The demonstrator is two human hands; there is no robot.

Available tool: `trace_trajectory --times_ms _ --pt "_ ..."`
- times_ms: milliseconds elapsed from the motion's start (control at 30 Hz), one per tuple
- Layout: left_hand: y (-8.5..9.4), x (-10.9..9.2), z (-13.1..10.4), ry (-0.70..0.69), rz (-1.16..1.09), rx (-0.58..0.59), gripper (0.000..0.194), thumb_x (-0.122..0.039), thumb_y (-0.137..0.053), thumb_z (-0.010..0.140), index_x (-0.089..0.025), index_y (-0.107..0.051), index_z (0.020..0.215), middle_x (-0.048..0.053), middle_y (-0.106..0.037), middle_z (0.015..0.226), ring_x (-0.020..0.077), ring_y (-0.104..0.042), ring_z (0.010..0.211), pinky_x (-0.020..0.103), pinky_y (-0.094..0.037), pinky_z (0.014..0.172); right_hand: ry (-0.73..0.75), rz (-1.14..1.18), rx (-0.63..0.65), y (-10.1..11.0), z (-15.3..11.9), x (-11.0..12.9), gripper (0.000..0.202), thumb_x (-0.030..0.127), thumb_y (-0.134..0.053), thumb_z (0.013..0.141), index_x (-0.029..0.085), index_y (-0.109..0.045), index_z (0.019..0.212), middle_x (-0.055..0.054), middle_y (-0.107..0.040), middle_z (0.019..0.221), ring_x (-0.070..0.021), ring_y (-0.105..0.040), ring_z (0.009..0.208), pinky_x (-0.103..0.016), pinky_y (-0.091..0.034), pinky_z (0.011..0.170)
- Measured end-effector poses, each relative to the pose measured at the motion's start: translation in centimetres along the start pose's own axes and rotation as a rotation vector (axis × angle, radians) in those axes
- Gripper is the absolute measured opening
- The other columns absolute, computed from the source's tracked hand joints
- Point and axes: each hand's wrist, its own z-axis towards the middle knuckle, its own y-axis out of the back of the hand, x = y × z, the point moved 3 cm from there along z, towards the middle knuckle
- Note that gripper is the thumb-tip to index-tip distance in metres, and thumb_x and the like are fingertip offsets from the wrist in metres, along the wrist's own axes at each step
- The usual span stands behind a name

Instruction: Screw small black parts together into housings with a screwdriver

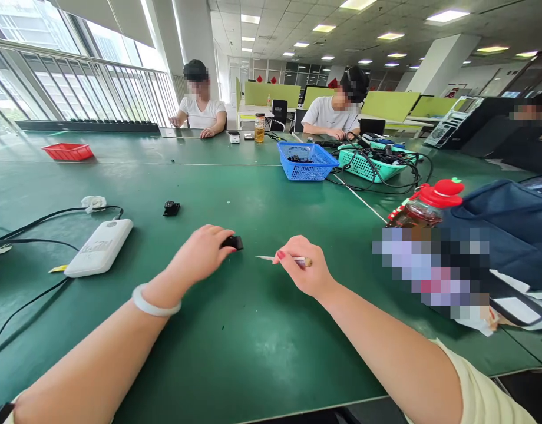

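Over the middle of the green table point(271, 330), my left hand point(202, 253) is closed around a small black object point(233, 242), which sticks out past the fingertips on the right. My right hand point(304, 268) pinches a slim pointed tool point(301, 261), its thin tip turned left toward the black object; a gap separates the two. Another small black piece point(171, 208) lies on the table beyond my left hand. A pale bracelet circles my left wrist.
On the left are a white power bank point(99, 247) with cables and a red tray point(68, 151). Blue point(307, 162) and green point(368, 165) baskets stand ahead. A red-lidded bottle point(423, 206) and dark blue bag point(505, 224) are right. Two people sit across; another is partly visible far right.
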Motion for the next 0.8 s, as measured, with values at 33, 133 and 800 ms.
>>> trace_trajectory --times_ms 33,133,800 --pt "-0.5 -1.0 0.1 -0.027 -0.048 0.002 0.039 -0.04 -0.049 0.096 -0.019 -0.066 0.124 0.012 -0.07 0.118 0.0293 -0.062 0.112 0.043 -0.047 0.102 0.017 0.005 0.011 -0.1 -0.1 0.1 0.044 0.04 -0.048 0.1 0.023 -0.064 0.063 0.002 -0.066 0.055 -0.0118 -0.054 0.052 -0.033 -0.048 0.072" --pt "-1.8 -2.6 -0.1 -0.075 -0.16 0.04 0.042 -0.039 -0.049 0.096 -0.019 -0.061 0.131 0.011 -0.071 0.116 0.0284 -0.061 0.113 0.044 -0.047 0.103 0.055 0.003 0.048 -0.4 -0.2 0.5 0.043 0.038 -0.046 0.101 0.023 -0.063 0.064 0.002 -0.064 0.054 -0.0116 -0.049 0.051 -0.033 -0.047 0.071" --pt "-3.1 -2.2 -0.3 0.103 -0.457 0.113 0.056 -0.034 -0.067 0.084 -0.027 -0.054 0.139 0.006 -0.071 0.112 0.0274 -0.062 0.109 0.043 -0.05 0.098 0.289 -0.153 0.116 -1.7 -0.7 2.1 0.019 0.018 -0.053 0.091 0.023 -0.062 0.074 0.004 -0.068 0.063 -0.0107 -0.054 0.054 -0.035 -0.043 0.083"
